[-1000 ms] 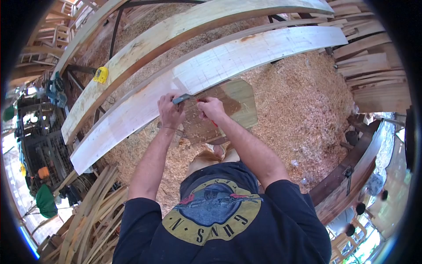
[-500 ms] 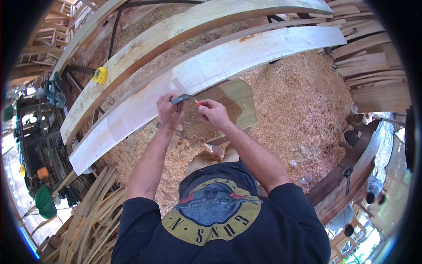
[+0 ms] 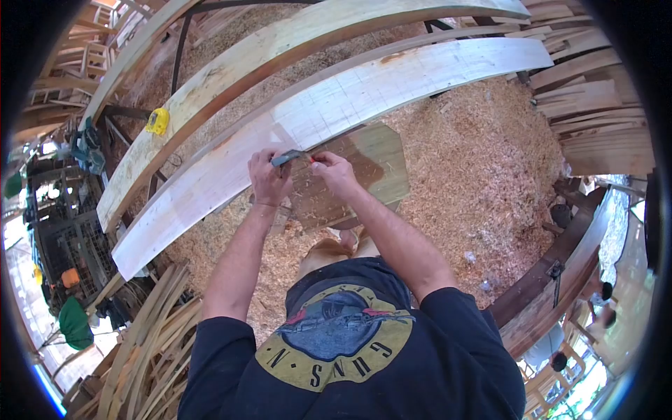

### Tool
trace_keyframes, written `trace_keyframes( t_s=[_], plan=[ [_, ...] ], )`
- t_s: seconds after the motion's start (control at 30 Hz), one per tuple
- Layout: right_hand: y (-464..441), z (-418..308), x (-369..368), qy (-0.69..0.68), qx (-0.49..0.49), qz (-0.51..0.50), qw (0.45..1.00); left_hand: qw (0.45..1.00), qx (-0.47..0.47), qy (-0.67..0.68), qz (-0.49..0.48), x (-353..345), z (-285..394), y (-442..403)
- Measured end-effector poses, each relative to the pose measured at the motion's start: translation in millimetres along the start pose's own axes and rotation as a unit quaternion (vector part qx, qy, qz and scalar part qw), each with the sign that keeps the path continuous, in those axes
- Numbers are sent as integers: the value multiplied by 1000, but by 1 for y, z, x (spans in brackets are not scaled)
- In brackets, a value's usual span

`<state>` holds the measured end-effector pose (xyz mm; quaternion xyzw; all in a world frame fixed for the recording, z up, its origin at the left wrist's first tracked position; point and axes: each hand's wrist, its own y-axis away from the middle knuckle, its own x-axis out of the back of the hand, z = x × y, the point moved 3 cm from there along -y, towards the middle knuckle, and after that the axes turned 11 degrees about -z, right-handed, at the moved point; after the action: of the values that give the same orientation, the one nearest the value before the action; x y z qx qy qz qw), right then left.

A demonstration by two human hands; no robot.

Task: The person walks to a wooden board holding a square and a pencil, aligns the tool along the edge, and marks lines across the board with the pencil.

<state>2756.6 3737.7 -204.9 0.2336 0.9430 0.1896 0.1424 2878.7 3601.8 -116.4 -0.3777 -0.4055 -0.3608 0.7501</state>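
Left hand (image 3: 269, 176) wrapped round a grey blade (image 3: 284, 158), mid-frame, and facing it the right hand (image 3: 336, 173) pinches a red stick (image 3: 312, 160), likely a pencil! End to end they sit, held, I'd judge, so steel and tip line up; fingers hide most of the stick, and whether the two touch I cannot tell. Under them, a brown board (image 3: 388, 157), then the pale curved plank (image 3: 406, 73), its near edge partly blocked by the left hand. Shavings (image 3: 483, 189) blanket the floor, right of centre. Farther off, a second plank (image 3: 280, 61) carries a yellow tape measure (image 3: 158, 121), upper left, probably parked handy; stacked boards (image 3: 595, 105) crowd the upper right.
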Motion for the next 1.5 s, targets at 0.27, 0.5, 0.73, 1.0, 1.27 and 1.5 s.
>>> trace_keyframes(
  t_s=[0.27, 0.5, 0.73, 1.0, 1.27, 1.5],
  plan=[
    [-12, 13, 2, 22, -4, 17, 1000, 1000, -9, 2, 3, 3, 2, 0],
    [-25, 34, 5, 58, -83, 36, 994, 1000, -12, -7, 5, 1, 1, 0],
    [-27, 21, 5, 93, -94, 61, 989, 1000, -10, -5, 3, 0, 0, 0],
    [4, -48, 2, 86, -178, 9, 980, 1000, -12, 16, 4, 4, 3, -2],
    [58, -61, 32, -96, -72, 4, 993, 1000, 4, 16, -25, -3, -6, 3],
    [115, 15, 67, -113, -115, 29, 987, 998, 9, 50, -25, 18, -11, 15]
  ],
)
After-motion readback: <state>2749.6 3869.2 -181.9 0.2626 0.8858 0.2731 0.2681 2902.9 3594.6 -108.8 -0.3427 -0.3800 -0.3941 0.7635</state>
